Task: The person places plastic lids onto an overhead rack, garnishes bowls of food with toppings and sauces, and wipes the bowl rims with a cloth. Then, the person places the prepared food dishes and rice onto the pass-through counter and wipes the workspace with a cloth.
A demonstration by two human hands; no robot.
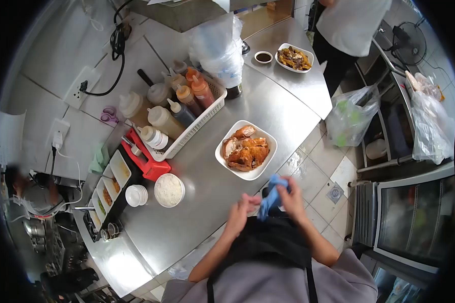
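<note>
A crumpled blue cloth or glove hangs from my right hand, whose fingers are closed round its upper part. Which of the two it is, I cannot make out. Close beside its left edge is my left hand, fingers bent and slightly blurred; whether they grip its edge is unclear. Both hands are in front of my black apron, at the near edge of the steel counter. Just beyond them stands a white square bowl of browned, cut-up roast chicken.
To the left are a bowl of rice, stacked small white cups, a red tool and a topping tray. A white basket holds several sauce bottles. At the back sit a food bowl and sauce dish; a person stands beyond.
</note>
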